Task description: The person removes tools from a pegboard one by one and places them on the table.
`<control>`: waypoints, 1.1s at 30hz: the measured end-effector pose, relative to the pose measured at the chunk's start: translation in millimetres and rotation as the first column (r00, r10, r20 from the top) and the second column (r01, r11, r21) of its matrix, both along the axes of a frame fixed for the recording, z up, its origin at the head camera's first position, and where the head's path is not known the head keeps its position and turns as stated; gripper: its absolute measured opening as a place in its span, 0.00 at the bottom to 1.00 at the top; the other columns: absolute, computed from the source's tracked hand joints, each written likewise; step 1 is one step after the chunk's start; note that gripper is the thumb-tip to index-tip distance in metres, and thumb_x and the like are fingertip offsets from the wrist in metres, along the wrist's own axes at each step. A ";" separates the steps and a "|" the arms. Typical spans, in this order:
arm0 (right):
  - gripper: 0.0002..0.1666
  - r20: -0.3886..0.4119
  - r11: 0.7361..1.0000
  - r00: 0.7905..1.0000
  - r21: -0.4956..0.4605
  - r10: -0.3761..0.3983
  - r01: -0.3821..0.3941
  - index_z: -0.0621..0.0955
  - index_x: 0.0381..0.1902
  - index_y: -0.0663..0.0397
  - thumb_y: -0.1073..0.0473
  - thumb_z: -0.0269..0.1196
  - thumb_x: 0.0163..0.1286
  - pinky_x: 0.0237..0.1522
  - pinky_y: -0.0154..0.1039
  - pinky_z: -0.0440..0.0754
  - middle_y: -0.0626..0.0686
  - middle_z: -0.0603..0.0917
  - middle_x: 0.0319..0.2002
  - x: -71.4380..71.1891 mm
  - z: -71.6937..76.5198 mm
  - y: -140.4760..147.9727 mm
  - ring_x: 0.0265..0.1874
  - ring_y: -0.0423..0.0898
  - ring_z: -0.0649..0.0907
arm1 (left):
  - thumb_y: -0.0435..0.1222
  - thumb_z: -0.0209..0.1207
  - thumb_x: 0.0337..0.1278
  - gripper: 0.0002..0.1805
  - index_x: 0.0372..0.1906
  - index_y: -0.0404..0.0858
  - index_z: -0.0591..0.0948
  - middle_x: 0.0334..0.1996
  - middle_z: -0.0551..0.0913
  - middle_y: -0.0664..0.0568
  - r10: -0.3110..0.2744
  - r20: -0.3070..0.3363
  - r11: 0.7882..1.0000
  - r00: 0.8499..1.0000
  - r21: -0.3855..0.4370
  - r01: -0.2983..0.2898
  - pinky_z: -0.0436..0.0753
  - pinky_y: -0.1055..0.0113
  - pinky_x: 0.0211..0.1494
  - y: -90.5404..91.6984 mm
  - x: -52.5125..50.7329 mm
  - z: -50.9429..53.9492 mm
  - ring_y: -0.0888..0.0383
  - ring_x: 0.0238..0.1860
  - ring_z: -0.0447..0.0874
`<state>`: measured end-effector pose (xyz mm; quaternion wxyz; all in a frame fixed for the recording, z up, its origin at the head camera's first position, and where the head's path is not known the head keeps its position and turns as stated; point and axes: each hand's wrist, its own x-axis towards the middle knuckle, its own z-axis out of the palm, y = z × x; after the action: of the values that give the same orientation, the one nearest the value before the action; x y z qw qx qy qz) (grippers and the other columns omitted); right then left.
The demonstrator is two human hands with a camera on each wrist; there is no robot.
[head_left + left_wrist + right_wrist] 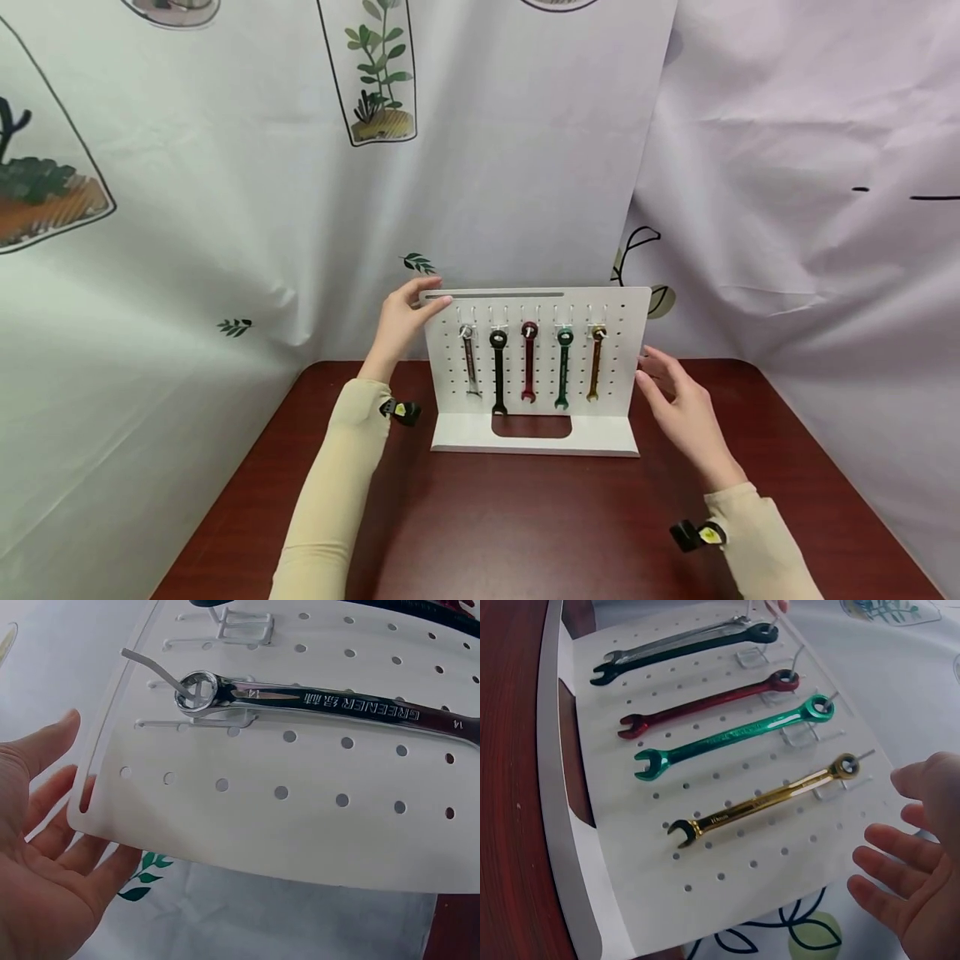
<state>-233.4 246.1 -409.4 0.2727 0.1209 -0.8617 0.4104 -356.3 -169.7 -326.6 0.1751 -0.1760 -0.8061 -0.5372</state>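
A white pegboard stand stands upright on the table, with several combination wrenches hanging from its hooks: a silver wrench, a black wrench, a red wrench, a green wrench and a gold wrench. My left hand is at the board's upper left corner, fingers reaching behind the edge and thumb spread away from them. Whether the fingertips touch the board, I cannot tell. Beside the board's right edge, my right hand has its fingers loosely spread, holding nothing.
The dark red table extends in front of the stand. A pale printed curtain hangs close behind it and along both sides. A rectangular cutout opens in the stand's base.
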 end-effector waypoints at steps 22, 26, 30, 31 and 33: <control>0.27 0.193 0.990 0.978 -0.124 0.086 -0.062 0.70 0.71 0.60 0.55 0.56 0.80 0.58 0.54 0.74 0.64 0.79 0.61 -29.5 -2.1 -24.2 0.59 0.60 0.79 | 0.38 0.70 0.60 0.18 0.53 0.35 0.86 0.37 0.84 0.54 0.002 0.010 0.980 1.000 0.198 -0.004 0.75 0.66 0.45 -1.8 -9.0 -12.2 0.58 0.39 0.77; 0.28 0.223 0.985 0.969 -0.156 0.108 -0.074 0.69 0.72 0.60 0.54 0.56 0.80 0.59 0.58 0.74 0.65 0.78 0.62 -34.5 -2.5 -27.9 0.60 0.62 0.78 | 0.37 0.70 0.60 0.17 0.52 0.36 0.87 0.33 0.82 0.57 0.022 0.018 0.974 1.000 0.223 -0.026 0.74 0.66 0.44 0.4 -7.8 -13.7 0.59 0.38 0.74; 0.29 0.244 0.982 0.962 -0.172 0.122 -0.081 0.69 0.73 0.58 0.52 0.56 0.80 0.60 0.59 0.73 0.65 0.78 0.63 -38.5 -4.5 -31.4 0.61 0.63 0.77 | 0.37 0.70 0.60 0.18 0.53 0.35 0.86 0.30 0.79 0.56 0.038 0.027 0.969 0.999 0.244 -0.043 0.72 0.65 0.42 1.9 -9.2 -15.9 0.58 0.36 0.71; 0.30 0.246 0.982 0.962 -0.172 0.123 -0.081 0.69 0.73 0.58 0.52 0.56 0.80 0.60 0.59 0.74 0.65 0.77 0.63 -39.5 -5.3 -32.3 0.61 0.63 0.77 | 0.37 0.70 0.60 0.18 0.53 0.35 0.86 0.30 0.79 0.56 0.042 0.028 0.968 0.999 0.246 -0.048 0.71 0.64 0.42 2.3 -9.6 -16.4 0.58 0.36 0.71; 0.30 0.253 0.981 0.959 -0.178 0.125 -0.081 0.68 0.73 0.57 0.50 0.56 0.80 0.60 0.59 0.74 0.65 0.77 0.64 -41.0 -6.6 -34.1 0.61 0.63 0.77 | 0.37 0.70 0.60 0.18 0.53 0.35 0.86 0.31 0.80 0.56 0.049 0.025 0.967 0.999 0.251 -0.053 0.72 0.64 0.42 2.8 -10.6 -17.3 0.58 0.36 0.72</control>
<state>-274.5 212.0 -416.0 0.1433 0.0872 -0.8456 0.5067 -366.9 -166.9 -343.9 0.2022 -0.1266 -0.7374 -0.6320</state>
